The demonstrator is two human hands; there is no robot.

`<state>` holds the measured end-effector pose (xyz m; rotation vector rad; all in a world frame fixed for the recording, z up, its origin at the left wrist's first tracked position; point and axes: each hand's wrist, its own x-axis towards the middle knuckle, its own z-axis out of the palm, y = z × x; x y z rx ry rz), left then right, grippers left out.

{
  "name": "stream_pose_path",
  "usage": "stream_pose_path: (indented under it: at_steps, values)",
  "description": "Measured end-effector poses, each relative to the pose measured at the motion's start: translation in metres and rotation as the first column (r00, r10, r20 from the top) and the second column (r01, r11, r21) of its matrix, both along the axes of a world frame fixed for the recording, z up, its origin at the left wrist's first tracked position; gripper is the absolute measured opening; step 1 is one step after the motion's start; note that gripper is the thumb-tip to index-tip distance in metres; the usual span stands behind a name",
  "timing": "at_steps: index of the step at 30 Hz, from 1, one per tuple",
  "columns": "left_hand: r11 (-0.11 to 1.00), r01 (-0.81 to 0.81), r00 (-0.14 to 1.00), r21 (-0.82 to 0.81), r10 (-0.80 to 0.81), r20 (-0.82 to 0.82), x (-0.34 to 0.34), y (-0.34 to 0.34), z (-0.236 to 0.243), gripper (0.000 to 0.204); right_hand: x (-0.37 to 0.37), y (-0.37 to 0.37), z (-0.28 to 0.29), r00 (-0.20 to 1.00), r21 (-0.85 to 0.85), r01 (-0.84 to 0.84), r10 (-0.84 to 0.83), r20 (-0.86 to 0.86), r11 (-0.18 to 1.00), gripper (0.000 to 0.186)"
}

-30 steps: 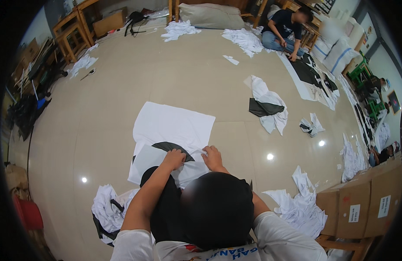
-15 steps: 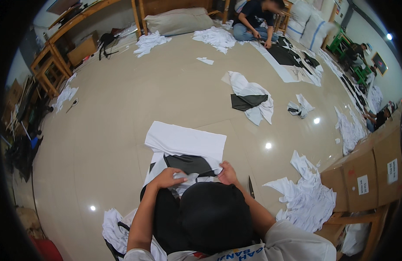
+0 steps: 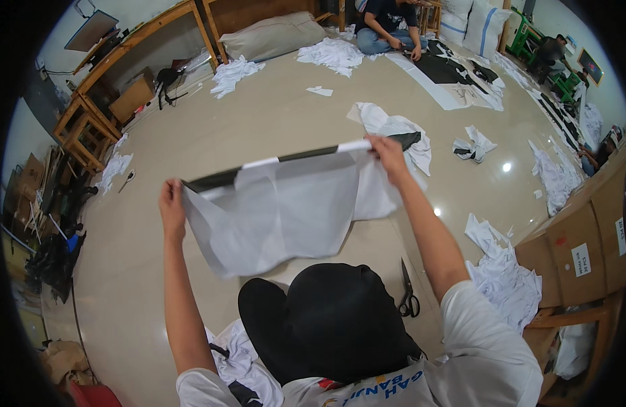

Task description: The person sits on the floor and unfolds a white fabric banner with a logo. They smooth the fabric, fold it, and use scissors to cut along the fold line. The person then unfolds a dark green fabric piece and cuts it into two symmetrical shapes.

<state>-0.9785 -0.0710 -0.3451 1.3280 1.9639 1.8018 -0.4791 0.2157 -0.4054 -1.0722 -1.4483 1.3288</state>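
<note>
A piece of white fabric [image 3: 286, 203] with dark grey and white sections along its upper edge hangs stretched between my hands, above the tiled floor. My left hand [image 3: 172, 207] is closed on its upper left corner, and my right hand [image 3: 387, 156] grips the upper right end. The lower part billows loosely and looks slightly blurred. Black-handled scissors [image 3: 408, 295] lie on the floor inside my right forearm. Close to my body is a rounded black shape [image 3: 330, 322], and a heap of white and black cloth [image 3: 244, 363] lies by my left side.
Beyond the fabric lie a white and dark cloth bundle [image 3: 394, 129] and a smaller one [image 3: 474, 144]. White scraps [image 3: 506, 281] are piled beside cardboard boxes [image 3: 570, 261] at right. A person [image 3: 392, 34] sits at the back with dark cloth. Small scissors [image 3: 128, 180] lie at left.
The fabric has been lifted off the floor and spread out. Both hands have moved forward and apart, each holding an end. The scissors at right now show fully.
</note>
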Motion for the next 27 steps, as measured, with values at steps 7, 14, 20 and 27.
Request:
stream_pose_path:
  at_steps: [7,14,20,27]
  values:
    - [0.947,0.069,0.988,0.312,-0.108,0.109,-0.003,-0.034,0.061,0.019,0.016,-0.057,0.136,0.968,0.447,0.163,-0.055,-0.244,0.879,0.03]
    - [0.977,0.031,0.944,0.211,-0.098,0.314,0.027,-0.107,-0.051,0.013,0.053,-0.148,0.043,0.965,0.221,0.206,-0.16,-0.207,0.953,0.031]
    - [0.999,0.036,0.784,0.003,-0.03,0.62,0.049,-0.092,-0.168,0.017,0.037,-0.142,-0.097,0.982,-0.193,0.064,-0.097,-0.163,0.979,0.03]
    - [0.885,0.189,0.588,-0.425,0.245,0.771,0.074,-0.067,-0.256,0.045,0.039,-0.106,-0.209,0.993,-0.48,0.101,-0.117,-0.003,0.871,0.033]
